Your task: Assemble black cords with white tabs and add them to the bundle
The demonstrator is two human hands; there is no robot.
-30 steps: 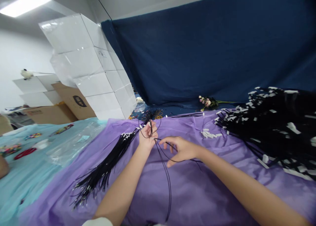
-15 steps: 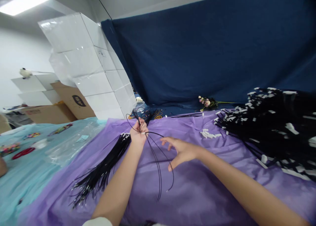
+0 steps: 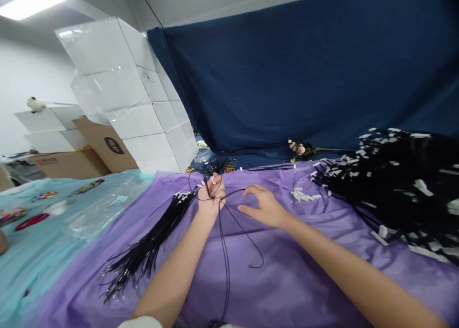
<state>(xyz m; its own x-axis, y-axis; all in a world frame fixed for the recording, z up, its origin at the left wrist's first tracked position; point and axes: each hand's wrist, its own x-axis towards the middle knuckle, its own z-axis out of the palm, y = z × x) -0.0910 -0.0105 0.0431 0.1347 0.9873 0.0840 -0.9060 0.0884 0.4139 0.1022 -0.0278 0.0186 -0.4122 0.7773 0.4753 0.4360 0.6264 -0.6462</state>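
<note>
The fingers of the left hand [image 3: 211,195] are curled tight around a small bunch of thin black cords [image 3: 225,249], pinned near a pale band, probably so the strands stay together while their tails dangle. And the right hand [image 3: 263,206]! Thumb and fingers bow apart, one strand stretching to the fingertips. Below lies crumpled purple cloth [image 3: 287,280]. Left, a white-tagged black cord bundle [image 3: 158,232] lies lengthwise, seemingly to prevent tangles; right, loose white pieces [image 3: 304,195], then a big white-tagged black heap [image 3: 401,180], likely kept clear of the elbows.
</note>
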